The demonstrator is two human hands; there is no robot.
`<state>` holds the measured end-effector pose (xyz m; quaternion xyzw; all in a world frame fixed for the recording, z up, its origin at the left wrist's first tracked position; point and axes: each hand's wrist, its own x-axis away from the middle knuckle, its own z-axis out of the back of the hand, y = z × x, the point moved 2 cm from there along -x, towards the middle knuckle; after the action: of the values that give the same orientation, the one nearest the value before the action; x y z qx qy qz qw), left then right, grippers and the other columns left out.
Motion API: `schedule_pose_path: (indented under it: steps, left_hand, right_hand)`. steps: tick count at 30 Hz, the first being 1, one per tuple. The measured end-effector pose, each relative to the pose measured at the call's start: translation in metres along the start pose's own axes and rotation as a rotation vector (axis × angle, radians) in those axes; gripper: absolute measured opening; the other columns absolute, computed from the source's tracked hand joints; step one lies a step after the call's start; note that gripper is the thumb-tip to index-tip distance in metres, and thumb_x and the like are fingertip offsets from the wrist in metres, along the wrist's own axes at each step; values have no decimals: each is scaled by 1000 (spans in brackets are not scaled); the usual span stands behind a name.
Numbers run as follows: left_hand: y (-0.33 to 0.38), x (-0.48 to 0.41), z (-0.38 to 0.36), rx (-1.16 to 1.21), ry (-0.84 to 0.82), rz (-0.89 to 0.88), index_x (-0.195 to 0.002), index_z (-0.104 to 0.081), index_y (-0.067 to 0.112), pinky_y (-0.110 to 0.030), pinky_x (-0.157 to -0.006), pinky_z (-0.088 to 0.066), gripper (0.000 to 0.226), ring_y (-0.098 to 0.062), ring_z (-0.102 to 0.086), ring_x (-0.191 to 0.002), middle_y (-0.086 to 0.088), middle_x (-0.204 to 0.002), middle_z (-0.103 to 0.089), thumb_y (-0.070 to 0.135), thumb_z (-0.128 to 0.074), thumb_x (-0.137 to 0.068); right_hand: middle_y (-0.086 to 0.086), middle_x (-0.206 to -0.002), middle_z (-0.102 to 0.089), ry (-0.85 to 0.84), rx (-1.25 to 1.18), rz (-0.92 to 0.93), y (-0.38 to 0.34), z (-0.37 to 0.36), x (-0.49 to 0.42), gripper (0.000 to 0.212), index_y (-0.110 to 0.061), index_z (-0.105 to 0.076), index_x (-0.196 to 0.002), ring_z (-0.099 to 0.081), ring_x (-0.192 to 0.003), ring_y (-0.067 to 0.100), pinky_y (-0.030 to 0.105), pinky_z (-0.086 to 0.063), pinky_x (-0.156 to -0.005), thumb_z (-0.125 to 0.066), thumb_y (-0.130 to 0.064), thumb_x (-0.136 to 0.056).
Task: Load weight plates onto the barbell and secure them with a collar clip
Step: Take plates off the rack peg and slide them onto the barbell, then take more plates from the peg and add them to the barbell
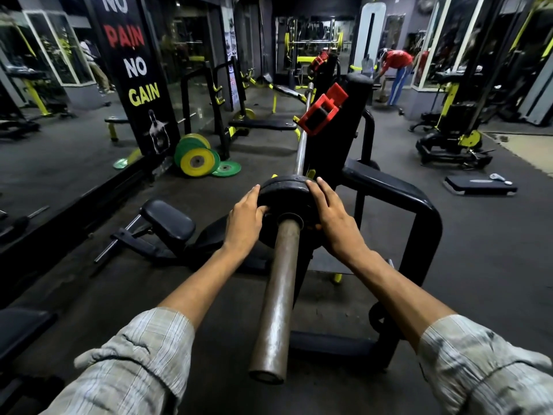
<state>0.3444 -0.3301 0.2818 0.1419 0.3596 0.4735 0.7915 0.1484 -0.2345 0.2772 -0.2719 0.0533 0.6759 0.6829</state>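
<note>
My palms lie against the weight plate [285, 191] and can't be seen. I can't tell how far the fingers of my left hand [245, 218] or my right hand [335, 217] reach behind its rim. Both hands and the barbell sleeve [278, 295] cover the plate's lower half and most of its face. The rim may show two plates stacked, but it is too dark there to be sure. Further up the bar, the red collar clip [321, 113] and the rack upright [329, 145] hide the far end. My shirt sleeves [134, 363] run off the bottom edge. The top edge cuts through the first word on the wall banner [134, 70]. The person in red [395, 67] at the back is too small for me to tell what they are handling.
</note>
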Motion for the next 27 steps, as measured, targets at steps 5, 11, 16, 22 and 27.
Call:
schedule_pose_path:
  steps: [5,11,16,22,27]
  left_hand:
    - [9,7,23,20,-132,23,-152,-37,3,-38,-117,-33,71,-31,-40,-145,-17,-155,-45,31,-67,-95]
    - [27,48,76,32,-96,-124,-144,-49,8,-35,-111,-38,63,-26,-49,-136,-11,-146,-54,40,-69,-92]
    - [76,102,94,108,-122,-369,-136,-56,10,-35,-111,-43,52,-21,-54,-131,-8,-138,-59,38,-67,-93]
    - [143,185,41,130,-272,-548,-138,-55,11,-41,-115,-39,59,-21,-50,-137,-7,-144,-56,50,-54,-93]
    - [181,255,-43,16,-473,-621,-147,-48,18,-42,-124,-26,67,-19,-39,-146,-3,-155,-46,58,-48,-93]
  right_hand:
    - [11,-173,-15,-15,72,-25,-16,19,8,107,-29,-8,-164,-34,-151,37,56,-59,-93,-77,-6,-86]
    - [10,-161,-37,55,77,-2,-40,63,57,95,-25,-14,-164,-52,-135,36,53,-59,-92,-73,-34,-90]
    - [5,-151,-46,49,59,1,-53,101,133,85,-21,-25,-162,-59,-123,27,40,-57,-86,-71,-40,-93]
    - [6,-154,-47,-68,77,-79,-18,122,246,71,-18,-43,-152,-53,-135,28,42,-53,-100,-62,-54,-94]
    - [3,-154,-50,-148,110,-239,52,133,340,73,-21,-48,-148,-52,-138,25,43,-52,-107,-53,-65,-90]
